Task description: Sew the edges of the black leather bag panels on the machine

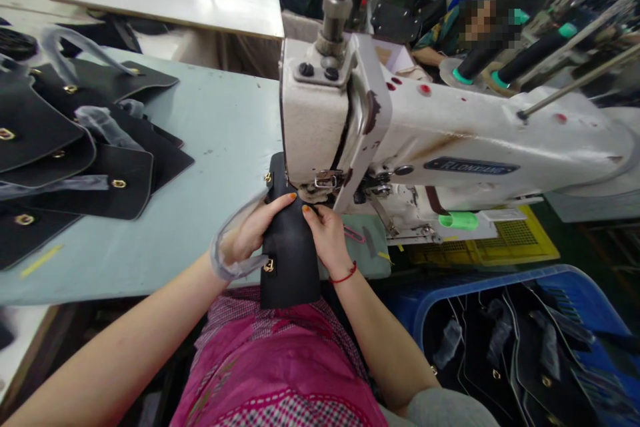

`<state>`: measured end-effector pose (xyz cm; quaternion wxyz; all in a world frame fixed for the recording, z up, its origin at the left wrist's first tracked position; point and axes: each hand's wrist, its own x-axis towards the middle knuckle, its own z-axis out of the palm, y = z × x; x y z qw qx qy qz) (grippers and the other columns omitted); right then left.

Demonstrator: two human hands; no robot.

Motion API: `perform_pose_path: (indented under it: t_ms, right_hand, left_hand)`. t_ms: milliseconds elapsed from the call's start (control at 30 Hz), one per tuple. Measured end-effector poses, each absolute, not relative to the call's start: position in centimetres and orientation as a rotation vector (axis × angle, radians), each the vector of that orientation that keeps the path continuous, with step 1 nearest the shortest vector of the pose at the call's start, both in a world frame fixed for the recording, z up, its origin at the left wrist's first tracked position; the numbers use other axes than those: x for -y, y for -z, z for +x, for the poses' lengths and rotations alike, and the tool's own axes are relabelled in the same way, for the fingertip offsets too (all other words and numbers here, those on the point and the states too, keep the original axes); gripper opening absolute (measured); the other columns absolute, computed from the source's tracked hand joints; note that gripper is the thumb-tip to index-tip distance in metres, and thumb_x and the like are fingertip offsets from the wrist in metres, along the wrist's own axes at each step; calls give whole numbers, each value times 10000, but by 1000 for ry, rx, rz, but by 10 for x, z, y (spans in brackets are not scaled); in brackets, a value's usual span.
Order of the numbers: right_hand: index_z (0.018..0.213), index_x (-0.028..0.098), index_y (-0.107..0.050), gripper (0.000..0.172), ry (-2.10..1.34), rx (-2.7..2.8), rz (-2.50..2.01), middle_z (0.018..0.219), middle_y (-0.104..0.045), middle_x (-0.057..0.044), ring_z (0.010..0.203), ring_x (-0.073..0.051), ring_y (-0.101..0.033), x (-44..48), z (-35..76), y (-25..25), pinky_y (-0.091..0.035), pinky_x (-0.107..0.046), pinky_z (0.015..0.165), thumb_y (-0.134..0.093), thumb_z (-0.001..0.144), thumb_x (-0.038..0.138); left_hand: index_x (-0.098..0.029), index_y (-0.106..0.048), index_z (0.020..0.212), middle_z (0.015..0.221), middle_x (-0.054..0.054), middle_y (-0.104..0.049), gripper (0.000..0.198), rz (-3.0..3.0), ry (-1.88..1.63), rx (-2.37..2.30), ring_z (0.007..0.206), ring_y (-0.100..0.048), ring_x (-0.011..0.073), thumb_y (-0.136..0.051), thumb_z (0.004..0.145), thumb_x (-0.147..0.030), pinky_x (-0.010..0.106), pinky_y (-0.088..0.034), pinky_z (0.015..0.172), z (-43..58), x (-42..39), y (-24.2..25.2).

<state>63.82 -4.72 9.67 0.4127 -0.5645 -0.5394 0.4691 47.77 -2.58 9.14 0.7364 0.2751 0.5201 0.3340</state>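
Observation:
A black leather bag panel point(291, 260) lies under the head of a white sewing machine point(320, 120), its near end hanging past the table edge over my lap. Gold rings on its left side carry a handle wrapped in clear plastic point(220, 247). My left hand point(255, 227) reaches through that handle and grips the panel's left side, thumb on top near the presser foot. On the right edge my right hand point(325, 233) pinches the panel, thumb above and the other fingers partly hidden. The needle area is mostly covered by the machine head.
Several black panels with plastic-wrapped handles point(120, 180) are piled on the left of the pale table point(220, 120). A blue basket point(415, 307) at the lower right holds more of them. Pink snips point(355, 233) lie beside my right hand. Another person point(440, 33) sits beyond the thread spools.

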Motion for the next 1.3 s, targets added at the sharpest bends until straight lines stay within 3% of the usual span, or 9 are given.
perform_pose_path:
  t_ms: [300, 433, 533, 633, 767, 900, 1033, 1200, 1300]
  right_hand:
    - [619, 179, -506, 431, -1107, 1374, -1474, 583, -473, 20, 566, -114, -403, 43, 635, -94, -267, -228, 515, -518, 881, 521]
    - [593, 180, -489, 464, -1110, 1362, -1482, 564, -457, 23, 551, -107, -403, 43, 635, -90, -262, -222, 496, -526, 871, 549]
    - [617, 185, -509, 454, -1228, 1298, -1475, 553, -475, 25, 527, -110, -457, 44, 637, -90, -322, -209, 483, -542, 857, 568]
    - [667, 188, -540, 424, -1368, 1159, -1455, 579, -546, 11, 513, -127, -541, 44, 639, -93, -420, -220, 481, -549, 848, 572]
    - [686, 185, -555, 408, -1398, 1089, -1438, 602, -589, -7, 498, -135, -575, 43, 640, -96, -479, -237, 479, -549, 849, 560]
    - [680, 185, -562, 399, -1390, 1112, -1435, 607, -599, -8, 494, -131, -582, 40, 640, -94, -480, -229, 473, -546, 850, 544]
    - [675, 184, -572, 395, -1398, 1111, -1410, 603, -607, -11, 497, -138, -588, 40, 641, -91, -472, -232, 464, -551, 848, 540]
    - [656, 182, -576, 349, -1421, 1017, -1382, 559, -595, -4, 480, -138, -584, 41, 636, -91, -464, -227, 455, -564, 844, 476]
    - [668, 178, -586, 331, -1477, 927, -1366, 559, -612, -7, 467, -132, -597, 41, 629, -91, -451, -212, 445, -550, 848, 454]
  left_hand:
    - [-232, -693, 1127, 877, 78, -767, 431, 689, -773, -1191, 812, -736, 329, -709, 773, -476, 408, -618, 678, 475, 7, -98]
    - [-202, -690, 1136, 961, 101, -760, 446, 723, -774, -1196, 818, -732, 311, -720, 776, -463, 394, -623, 689, 475, 5, -108]
    - [-203, -649, 1223, 1052, 84, -745, 506, 874, -849, -1143, 860, -725, 274, -725, 785, -446, 339, -617, 721, 471, 9, -114]
    - [-168, -668, 1181, 1041, 72, -748, 504, 1000, -808, -1119, 881, -717, 263, -743, 772, -452, 296, -602, 741, 467, 13, -115]
    - [-155, -718, 997, 879, 94, -761, 409, 884, -712, -1144, 779, -717, 277, -742, 749, -479, 345, -611, 700, 467, 11, -108]
    - [-185, -705, 1048, 812, 66, -758, 381, 800, -736, -1129, 754, -716, 282, -745, 743, -410, 381, -610, 702, 473, 8, -104]
    - [-198, -668, 1163, 918, 67, -766, 493, 841, -790, -1066, 800, -721, 281, -775, 712, -366, 392, -612, 756, 473, 7, -107]
    - [-173, -660, 1175, 1106, 125, -737, 584, 942, -784, -1055, 872, -725, 274, -814, 666, -414, 440, -588, 870, 465, -3, -109]
    - [-183, -669, 1181, 1145, 108, -730, 598, 1089, -765, -1069, 977, -704, 284, -828, 649, -406, 412, -567, 910, 459, -14, -113]
